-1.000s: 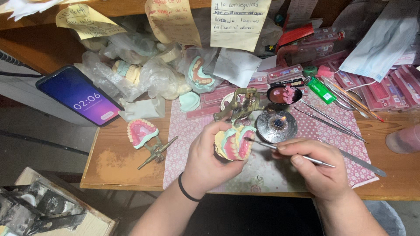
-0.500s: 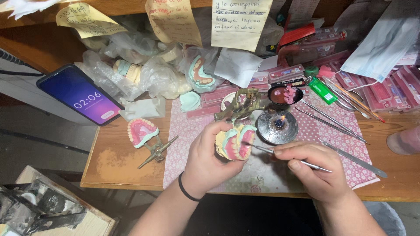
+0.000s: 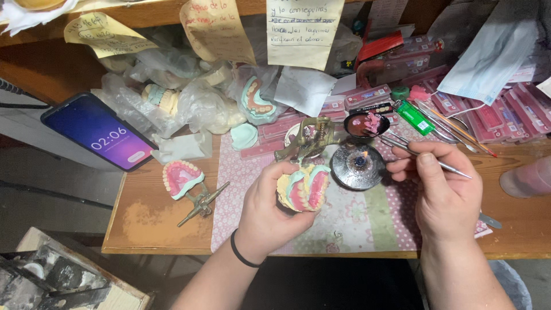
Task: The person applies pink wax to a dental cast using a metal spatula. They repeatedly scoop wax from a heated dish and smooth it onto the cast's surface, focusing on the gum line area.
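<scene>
Left hand [image 3: 270, 204] is wrapped around a denture model [image 3: 303, 188], pink gums and teeth tipped up toward the face, probably so the working side stays in plain view. It's held just above the front edge of the worktop [image 3: 149, 221], over the patterned paper mat [image 3: 356, 221]. Right hand [image 3: 442, 192] pinches a thin metal instrument [image 3: 416, 155] like a pen, tip reaching into the small spoon of pink wax [image 3: 367, 123] that sits right behind the little burner [image 3: 359, 166]. Handy spot, flame and wax together. Further out: another denture on a brass articulator [image 3: 192, 192] toward the front left, a lit phone [image 3: 100, 138] at the left edge, bagged casts [image 3: 189, 103] and red tooth cards [image 3: 493, 115] along the back.
</scene>
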